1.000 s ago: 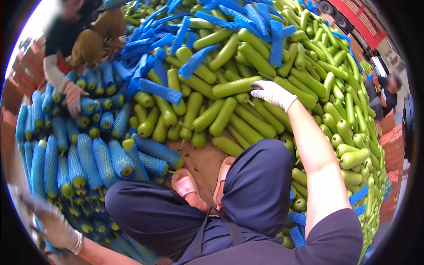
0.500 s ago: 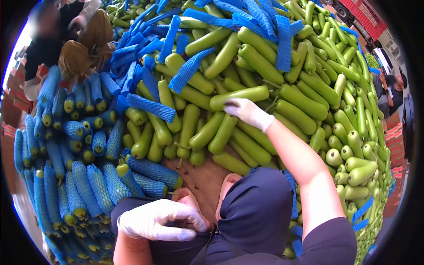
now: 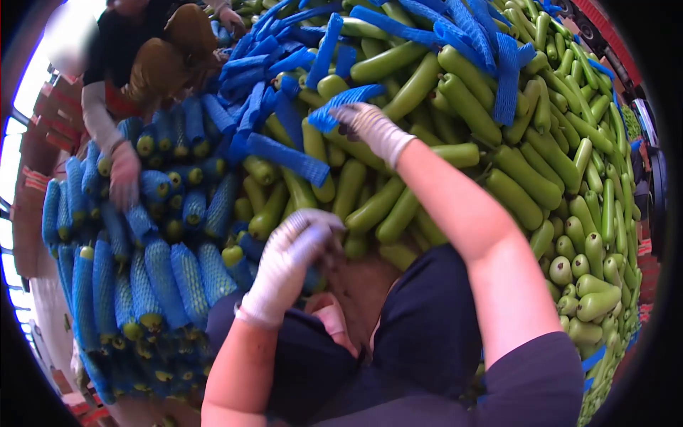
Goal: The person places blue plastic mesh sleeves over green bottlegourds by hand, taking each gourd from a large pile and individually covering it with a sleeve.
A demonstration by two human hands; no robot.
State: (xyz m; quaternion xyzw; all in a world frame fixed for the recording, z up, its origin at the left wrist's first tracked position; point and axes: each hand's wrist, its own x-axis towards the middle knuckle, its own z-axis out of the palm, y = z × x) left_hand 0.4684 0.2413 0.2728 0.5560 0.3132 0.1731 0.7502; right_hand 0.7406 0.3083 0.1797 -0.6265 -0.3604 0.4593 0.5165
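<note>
My right hand (image 3: 368, 127), in a white glove, reaches out over the pile of bare green gourds (image 3: 512, 185). Its fingers curl onto a loose blue foam net (image 3: 348, 96) that lies on top of them. My left hand (image 3: 288, 260), also gloved and blurred by motion, is raised in front of my knees. Its fingers are apart and hold nothing, just short of the nearest gourds (image 3: 359, 245). To the left lie rows of gourds in blue nets (image 3: 153, 274).
Another person (image 3: 135, 64) crouches at the top left, with a gloved hand (image 3: 124, 174) on the netted gourds. More loose blue nets (image 3: 469, 35) lie across the far pile. My knees in dark trousers (image 3: 427, 334) and a pink sandal (image 3: 334, 320) fill the foreground.
My right hand has moved up and left from a bare gourd to the blue net. My left hand has lifted off my knee and gone forward towards the gourds.
</note>
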